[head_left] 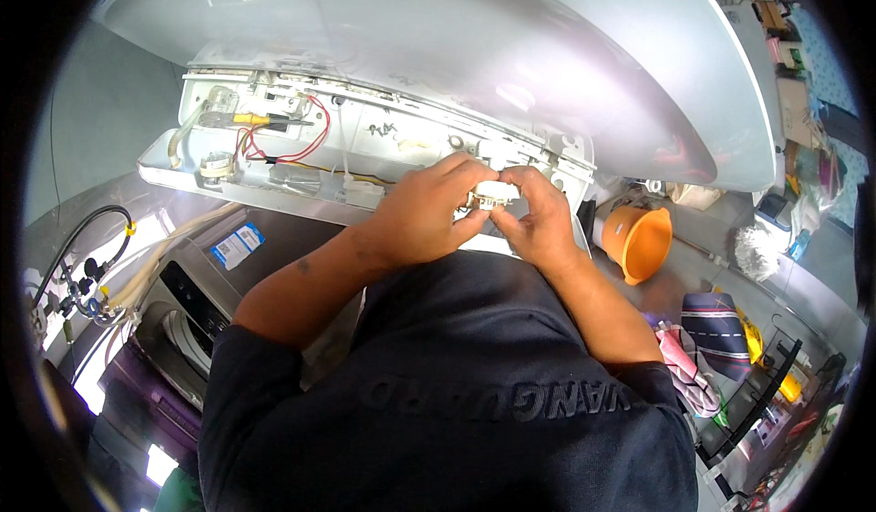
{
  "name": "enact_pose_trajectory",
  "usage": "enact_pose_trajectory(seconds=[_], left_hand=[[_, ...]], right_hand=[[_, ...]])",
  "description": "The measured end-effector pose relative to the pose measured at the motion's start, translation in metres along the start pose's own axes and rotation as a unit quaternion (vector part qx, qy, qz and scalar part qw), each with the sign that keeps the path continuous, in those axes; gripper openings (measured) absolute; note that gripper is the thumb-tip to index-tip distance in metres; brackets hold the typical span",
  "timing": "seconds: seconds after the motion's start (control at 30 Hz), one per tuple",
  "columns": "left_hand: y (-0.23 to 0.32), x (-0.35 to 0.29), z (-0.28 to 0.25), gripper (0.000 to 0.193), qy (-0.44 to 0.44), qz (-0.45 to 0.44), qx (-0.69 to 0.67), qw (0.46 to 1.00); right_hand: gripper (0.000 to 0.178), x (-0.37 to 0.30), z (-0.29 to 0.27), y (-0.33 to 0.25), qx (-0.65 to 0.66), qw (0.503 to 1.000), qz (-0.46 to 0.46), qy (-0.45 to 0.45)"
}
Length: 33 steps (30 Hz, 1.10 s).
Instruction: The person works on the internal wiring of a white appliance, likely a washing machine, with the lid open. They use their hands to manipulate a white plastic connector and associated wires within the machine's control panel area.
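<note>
White plastic part (pixel 494 191) pinched by left hand (pixel 427 205) and right hand (pixel 547 222), toward right end of open white housing (pixel 424 130). Long axis roughly left-right. Dark handwriting (pixel 383 130) on housing; blue-white label (pixel 238 245) at left, print too small.

An orange tub (pixel 619 235) sits at right, near a fluffy white duster (pixel 756 253). At left, a blue-and-white label (pixel 238 245) lies on a grey appliance (pixel 266 270).
</note>
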<state>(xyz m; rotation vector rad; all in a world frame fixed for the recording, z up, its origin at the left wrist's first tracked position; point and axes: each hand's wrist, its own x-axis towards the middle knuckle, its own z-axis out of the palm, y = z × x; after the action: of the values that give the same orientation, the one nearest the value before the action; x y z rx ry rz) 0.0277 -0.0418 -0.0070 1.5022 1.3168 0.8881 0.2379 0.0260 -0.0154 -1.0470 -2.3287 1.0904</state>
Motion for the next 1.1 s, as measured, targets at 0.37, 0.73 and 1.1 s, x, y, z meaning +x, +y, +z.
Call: enact_pose_trajectory(seconds=[0.37,0.73,1.1], left_hand=[[-0.009,-0.001,-0.002,0.048,-0.006,0.062,0.023,0.998],[-0.009,-0.001,-0.006,0.049,-0.021,0.073,0.037,0.996],[-0.010,-0.002,0.001,0.048,-0.003,0.078,0.083,0.993]], right_hand=[[0.040,0.000,-0.001,0.001,-0.019,0.999,-0.029,-0.002],[0.041,0.000,-0.001,0.000,-0.021,0.999,-0.034,-0.004],[0.041,0.001,-0.003,-0.003,-0.011,0.999,-0.031,-0.010]])
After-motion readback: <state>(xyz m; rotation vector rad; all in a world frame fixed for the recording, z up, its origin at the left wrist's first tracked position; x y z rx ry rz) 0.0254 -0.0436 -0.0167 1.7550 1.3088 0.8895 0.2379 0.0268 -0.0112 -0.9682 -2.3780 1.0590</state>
